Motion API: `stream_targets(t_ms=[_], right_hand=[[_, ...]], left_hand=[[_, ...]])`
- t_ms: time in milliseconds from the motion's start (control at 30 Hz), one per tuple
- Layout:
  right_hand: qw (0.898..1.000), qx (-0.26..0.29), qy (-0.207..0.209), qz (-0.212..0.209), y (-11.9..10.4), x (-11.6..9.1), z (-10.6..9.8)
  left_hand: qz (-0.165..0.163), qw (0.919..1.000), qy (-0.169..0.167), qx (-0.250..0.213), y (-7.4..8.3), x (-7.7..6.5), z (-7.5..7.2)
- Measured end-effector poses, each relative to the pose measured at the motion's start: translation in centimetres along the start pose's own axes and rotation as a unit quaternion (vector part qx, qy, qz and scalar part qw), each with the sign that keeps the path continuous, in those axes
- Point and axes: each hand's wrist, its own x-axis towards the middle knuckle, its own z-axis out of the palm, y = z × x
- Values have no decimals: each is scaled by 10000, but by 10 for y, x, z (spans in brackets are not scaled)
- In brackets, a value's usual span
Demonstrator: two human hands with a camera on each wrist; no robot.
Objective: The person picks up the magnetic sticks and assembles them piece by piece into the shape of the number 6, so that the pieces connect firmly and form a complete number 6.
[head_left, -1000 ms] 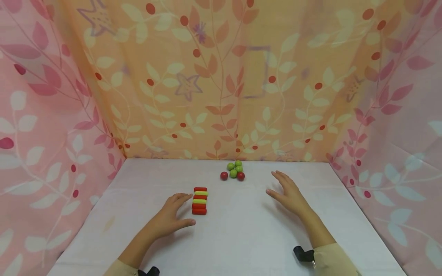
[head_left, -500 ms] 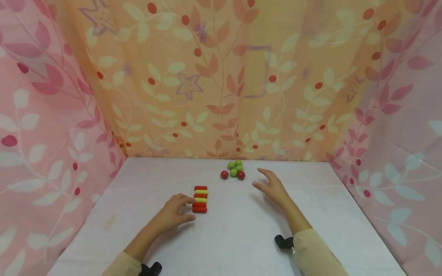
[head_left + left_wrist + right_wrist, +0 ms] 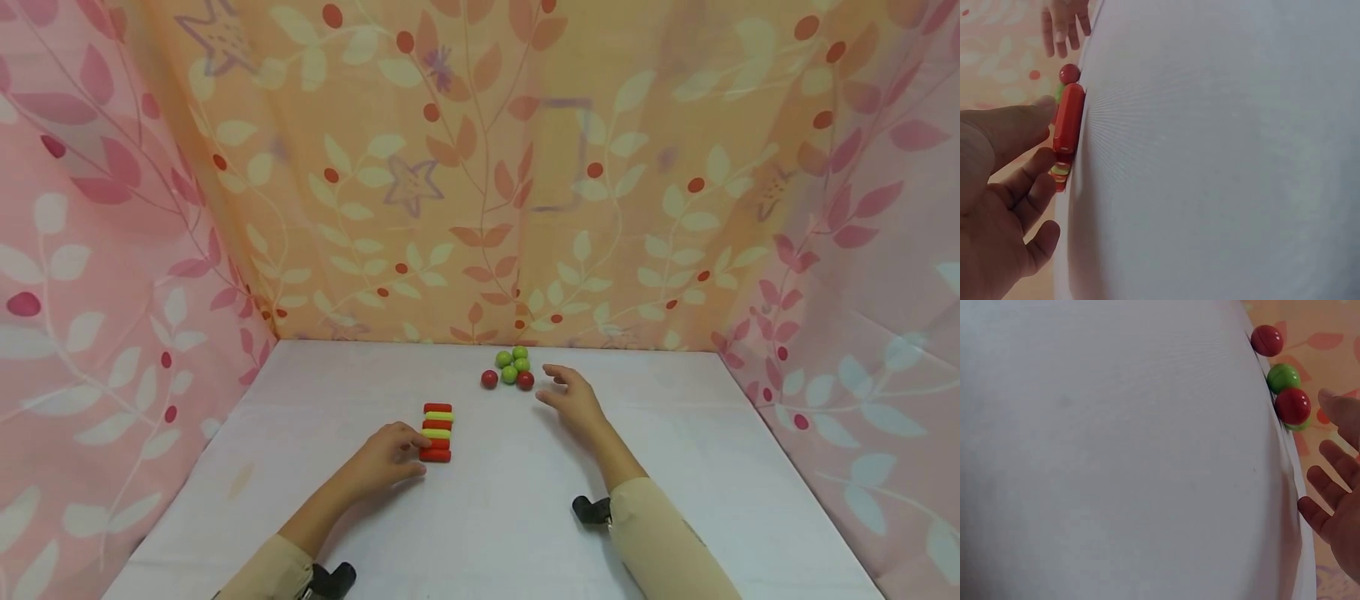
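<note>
While the left hand (image 3: 378,460) hangs at the left side of a column of six short, smooth red and yellow rods (image 3: 437,426), just below and left of the middle of the head view, its thumb and fingers stand apart, and one fingertip overlaps the second rod from the bottom; whether it touches cannot be told. From the bottom the rods run red, red, yellow, red, yellow, red, each lying crosswise. In the left wrist view the nearest red rod shows at the left of the frame, just beside the thumb and fingertips. The right hand (image 3: 577,408), right of centre in the head view and well apart from the other, also has its thumb and fingers spread apart, near a glossy red ball (image 3: 526,381). This ball and a second glossy red ball (image 3: 489,379) sit along the lower side of four glossy green balls (image 3: 509,375), close to the far edge of the white tabletop (image 3: 517,517). Beige sleeves (image 3: 667,533) and small black devices (image 3: 591,510) show at both wrists, low in the frame, and orange leaf-patterned fabric (image 3: 337,258) fills the upper middle, between pink leaf-patterned panels (image 3: 112,308) at left and right
</note>
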Motion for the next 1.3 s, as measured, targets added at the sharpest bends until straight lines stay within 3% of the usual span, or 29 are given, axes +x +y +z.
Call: stream_targets(t_ms=[233,700,1033,1300], right_hand=[[9992,302,16,255,-1,13,13],[9981,-216,255,509,4,25,26],[9968,-382,406,576,6,30,32],[9946,-681,504,604,10,32,33]], left_hand=[[-71,9998,4,179,-3,5,3],[-459,9988,184,-2,-5,11,11],[-476,9981,398,62,1,9,16],[-569,9978,304,132,7,11,17]])
